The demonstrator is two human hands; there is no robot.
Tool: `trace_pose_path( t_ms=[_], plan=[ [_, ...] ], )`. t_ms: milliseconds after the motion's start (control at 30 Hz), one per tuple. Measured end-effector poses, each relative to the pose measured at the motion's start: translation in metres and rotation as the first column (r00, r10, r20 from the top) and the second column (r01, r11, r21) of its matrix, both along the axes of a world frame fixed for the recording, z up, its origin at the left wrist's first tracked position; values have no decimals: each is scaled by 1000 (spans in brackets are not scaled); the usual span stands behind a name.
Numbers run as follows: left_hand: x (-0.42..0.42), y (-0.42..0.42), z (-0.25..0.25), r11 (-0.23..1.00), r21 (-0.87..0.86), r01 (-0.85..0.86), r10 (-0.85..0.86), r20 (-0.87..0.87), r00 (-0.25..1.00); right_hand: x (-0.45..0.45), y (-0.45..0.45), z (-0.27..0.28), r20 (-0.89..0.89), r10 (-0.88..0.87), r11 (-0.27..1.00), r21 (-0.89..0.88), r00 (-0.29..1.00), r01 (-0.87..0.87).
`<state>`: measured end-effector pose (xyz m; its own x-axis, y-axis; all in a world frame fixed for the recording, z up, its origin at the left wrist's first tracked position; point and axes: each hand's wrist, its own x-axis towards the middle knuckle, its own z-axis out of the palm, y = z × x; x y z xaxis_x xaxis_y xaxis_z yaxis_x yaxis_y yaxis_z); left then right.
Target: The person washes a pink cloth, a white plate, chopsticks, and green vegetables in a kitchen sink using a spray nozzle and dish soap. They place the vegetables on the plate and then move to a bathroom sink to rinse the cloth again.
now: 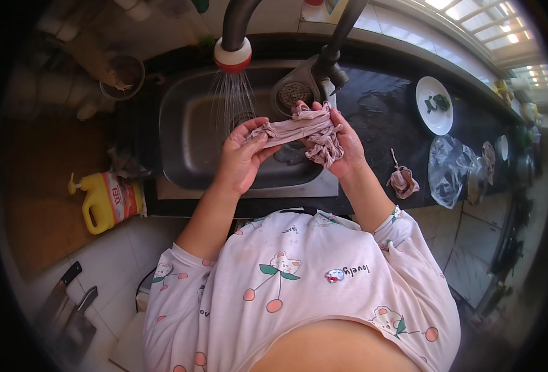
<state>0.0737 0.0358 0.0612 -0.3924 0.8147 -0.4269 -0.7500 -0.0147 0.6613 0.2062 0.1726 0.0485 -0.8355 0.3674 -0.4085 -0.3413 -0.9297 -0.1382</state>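
Observation:
A wrinkled, wet-looking pink cloth is stretched between my two hands above the right part of a stainless steel sink. My left hand pinches its narrow end between thumb and fingers. Bunched folds of the cloth lie in my right hand, whose palm faces up. Water sprays from a red and white faucet head into the sink, behind my left hand; the spray does not plainly touch the cloth. A round perforated strainer sits at the sink's back right.
On the dark counter at the right are a white plate with green leaves, a small crumpled pink cloth and a clear plastic bag. A yellow pump jug stands left; two cleavers show at lower left.

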Motion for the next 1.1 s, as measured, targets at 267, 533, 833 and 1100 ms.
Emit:
trace_pose_path(
  t_ms=[267, 533, 833, 1100],
  plan=[
    [-3, -4, -13, 1000, 26, 8, -5, -97, 995, 1, 6, 2, -70, -14, 1000, -15, 997, 13],
    [50, 20, -49, 1000, -12, 3, -10, -585, 811, -23, -48, -36, 149, -290, 467, 884, 945, 4],
    [7, -28, -74, 954, -288, -88, -80, -523, 848, -18, -1, -45, 319, -759, 137, 931, 568, -340],
    [12, -29, -74, 937, -348, 35, -235, -552, 800, -30, 5, -30, 438, -683, 180, 876, 584, -447]
  ],
)
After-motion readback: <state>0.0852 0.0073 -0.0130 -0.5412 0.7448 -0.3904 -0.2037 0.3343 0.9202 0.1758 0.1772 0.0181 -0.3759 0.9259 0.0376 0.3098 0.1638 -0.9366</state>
